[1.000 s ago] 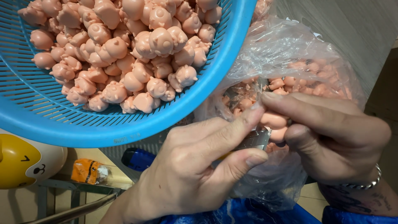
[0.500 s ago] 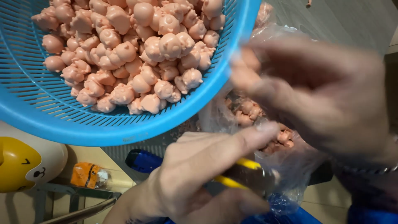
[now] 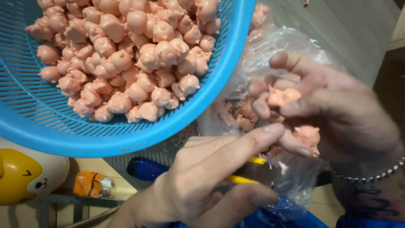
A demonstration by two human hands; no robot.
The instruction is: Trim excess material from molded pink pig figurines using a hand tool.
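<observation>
Head view: pink pig figure (image 3: 283,96) between right-hand fingers (image 3: 270,107)

– What's under you?
– You look down on a grey floor (image 3: 354,29) at upper right, evenly lit.
– And lower left?
– A pale wooden surface (image 3: 126,169), with a yellow-and-white toy (image 3: 25,177) and a small orange packet (image 3: 90,184) just beside it.

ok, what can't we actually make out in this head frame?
- Yellow-handled tool: working end hidden by the left hand.
- Clear bag: contents partly hidden behind the right hand; bottom hidden by the left hand.
- Right hand: motion-blurred.
- Blue basket: cut off by top and left edges.
</observation>
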